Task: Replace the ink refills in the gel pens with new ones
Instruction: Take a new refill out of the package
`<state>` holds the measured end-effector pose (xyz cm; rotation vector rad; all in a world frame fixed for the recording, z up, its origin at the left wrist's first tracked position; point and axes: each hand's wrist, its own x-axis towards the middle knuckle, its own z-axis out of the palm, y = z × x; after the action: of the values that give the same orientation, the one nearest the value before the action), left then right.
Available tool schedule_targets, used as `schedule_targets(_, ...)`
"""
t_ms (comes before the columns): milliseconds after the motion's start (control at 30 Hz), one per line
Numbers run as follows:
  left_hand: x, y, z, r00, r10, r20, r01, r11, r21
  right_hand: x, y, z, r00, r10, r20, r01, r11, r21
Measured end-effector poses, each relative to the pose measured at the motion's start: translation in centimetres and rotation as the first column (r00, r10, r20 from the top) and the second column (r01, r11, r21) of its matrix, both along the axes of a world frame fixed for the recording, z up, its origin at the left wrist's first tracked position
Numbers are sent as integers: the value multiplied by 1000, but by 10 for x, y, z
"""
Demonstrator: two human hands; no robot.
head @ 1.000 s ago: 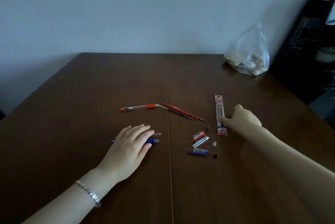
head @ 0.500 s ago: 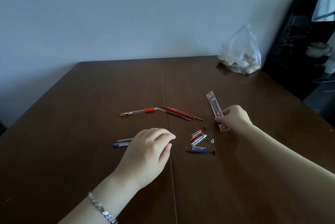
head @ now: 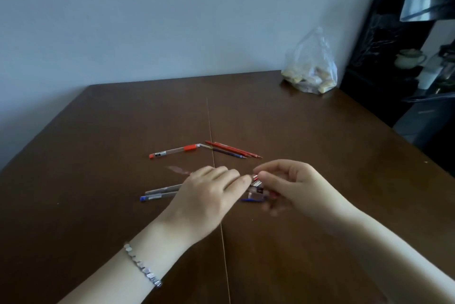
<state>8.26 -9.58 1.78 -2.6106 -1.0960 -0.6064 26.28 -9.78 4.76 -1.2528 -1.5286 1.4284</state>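
Observation:
A narrow refill packet (head: 256,181) with a red label is held just above the brown table (head: 320,156), its blurred clear end (head: 177,169) sticking out to the left. My right hand (head: 290,185) pinches the labelled end. My left hand (head: 209,195) closes over the packet's middle. A clear gel pen with red grip (head: 172,151) lies behind the hands, beside loose red and blue refills (head: 231,149). A grey pen barrel (head: 160,190) and a blue-tipped one (head: 154,197) lie left of my left hand. A blue pen part (head: 251,200) shows under the hands.
A clear plastic bag (head: 311,74) with pale lumps stands at the table's back right corner. A black cabinet (head: 384,62) with a mug stands beyond the right edge. A seam (head: 216,180) runs down the table's middle. A wall closes the far side.
My right hand lifted the refill packet off the table and carried it left to the centre. My left hand left the pen barrels and moved right onto the packet.

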Motion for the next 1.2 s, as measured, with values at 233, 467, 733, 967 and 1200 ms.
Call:
schedule_targets(233, 2, -12, 2, 833, 417, 364, -59, 721, -690, 6, -4, -17, 981, 31, -190, -5, 991, 134)
schedule_targets(467, 1, -13, -4, 727, 545, 418, 33, 580, -814, -15, -12, -49, 970, -230, -71, 235, 836, 496)
schedule_targets(733, 3, -16, -11, 756, 568, 325, -58, 553, -831, -20, -12, -60, 892, -378, 250, 108, 712, 693)
schedule_targets(967, 7, -27, -7, 842, 445, 307, -122, 710, -694, -9, -6, -43, 978, -207, 38, 186, 933, 308)
schedule_targets(1200, 3, -30, -10, 868, 384, 314, -83, 737, -671, 3, -3, -38, 980, -34, 195, -26, 955, 296)
